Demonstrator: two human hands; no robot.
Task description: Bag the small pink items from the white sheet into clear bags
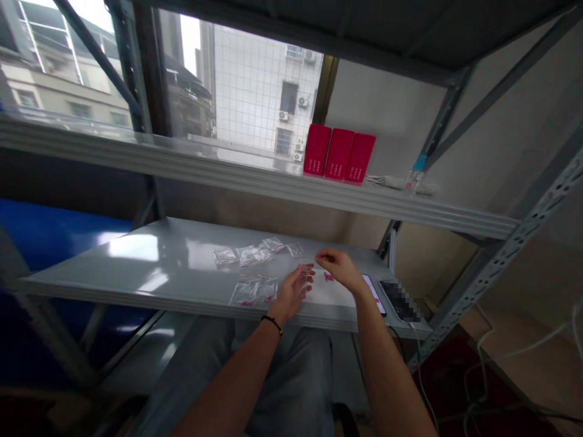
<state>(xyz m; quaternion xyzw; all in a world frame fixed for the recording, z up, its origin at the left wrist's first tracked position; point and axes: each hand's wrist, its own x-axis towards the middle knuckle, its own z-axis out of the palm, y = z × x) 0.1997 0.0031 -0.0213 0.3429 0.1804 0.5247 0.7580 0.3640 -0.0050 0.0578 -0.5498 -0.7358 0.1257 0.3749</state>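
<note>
My left hand hovers over the grey shelf, fingers spread and slightly curled, touching the edge of a clear zip bag with pink bits inside. My right hand pinches the far edge of that same bag with fingers together. Left of my left hand, two flat clear bags with pink contents lie near the shelf's front edge. Further back sits a row of several small clear bags.
A phone lies right of my right hand, with a dark device beside it. Three red boxes stand on the upper shelf, next to a small tube. Metal uprights frame the right side; cables hang below right.
</note>
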